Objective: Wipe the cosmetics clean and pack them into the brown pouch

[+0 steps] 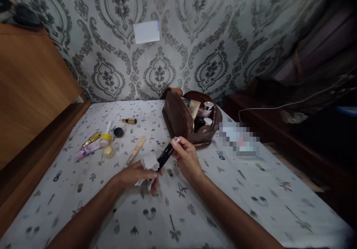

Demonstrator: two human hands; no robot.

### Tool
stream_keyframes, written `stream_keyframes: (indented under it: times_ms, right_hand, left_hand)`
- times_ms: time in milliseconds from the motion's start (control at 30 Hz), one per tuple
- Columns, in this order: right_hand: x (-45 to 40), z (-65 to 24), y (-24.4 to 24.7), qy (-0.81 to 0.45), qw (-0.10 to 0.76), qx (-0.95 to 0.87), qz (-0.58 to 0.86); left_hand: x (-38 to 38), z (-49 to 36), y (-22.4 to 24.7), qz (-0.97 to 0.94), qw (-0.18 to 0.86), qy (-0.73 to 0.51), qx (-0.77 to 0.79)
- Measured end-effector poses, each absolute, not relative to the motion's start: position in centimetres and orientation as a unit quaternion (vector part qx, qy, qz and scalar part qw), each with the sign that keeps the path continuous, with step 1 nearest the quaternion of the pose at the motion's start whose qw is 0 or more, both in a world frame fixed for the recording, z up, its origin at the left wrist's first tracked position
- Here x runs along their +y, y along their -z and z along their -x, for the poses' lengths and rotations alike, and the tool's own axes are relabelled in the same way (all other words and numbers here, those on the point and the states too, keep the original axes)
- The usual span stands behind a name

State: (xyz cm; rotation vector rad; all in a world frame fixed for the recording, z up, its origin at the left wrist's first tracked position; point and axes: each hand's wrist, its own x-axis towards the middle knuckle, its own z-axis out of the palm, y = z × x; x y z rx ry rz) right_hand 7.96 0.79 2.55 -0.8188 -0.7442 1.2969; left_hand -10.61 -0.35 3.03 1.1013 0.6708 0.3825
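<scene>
A black cosmetic tube (166, 152) with a silver end slants between my two hands above the printed sheet. My right hand (187, 157) pinches it near the silver end. In my left hand (136, 175) is a crumpled white tissue (150, 162), closed around the tube's lower end, which is partly hidden. Just beyond my left hand lies a slim beige tube (136, 149). The brown makeup bag (178, 115) stands unzipped past my right hand, with several cosmetics showing inside.
Several cosmetics lie at the left, among them a black round jar (118, 132), a gold-and-black lipstick (129, 121) and a purple-white tube (87, 151). A blurred-out item (239, 139) rests right of the bag. Wooden furniture (33, 93) borders the left; patterned wallpaper (200, 26) rises behind.
</scene>
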Motion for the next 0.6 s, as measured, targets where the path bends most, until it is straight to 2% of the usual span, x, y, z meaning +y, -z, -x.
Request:
stream_keyframes:
  times_ms: [233, 433, 500, 600]
  right_hand:
    - [-0.3, -6.5, -1.9, -0.583, 0.607, -0.367, 0.396]
    - [0.7, -7.6, -2.0, -0.528, 0.678, -0.313, 0.405]
    - [0.5, -7.4, -1.8, -0.545, 0.651, -0.362, 0.386]
    - [-0.4, -6.5, -1.3, -0.627, 0.565, -0.42, 0.333]
  left_hand:
    - [-0.7, 9.3, -3.3, -0.586, 0.688, -0.241, 0.353]
    - [-0.9, 9.5, -2.9, -0.534, 0.707, -0.234, 0.4]
    - [-0.9, 9.6, -2.1, -0.524, 0.702, -0.241, 0.418]
    - [-0.8, 9.7, -1.0, -0.532, 0.685, -0.259, 0.425]
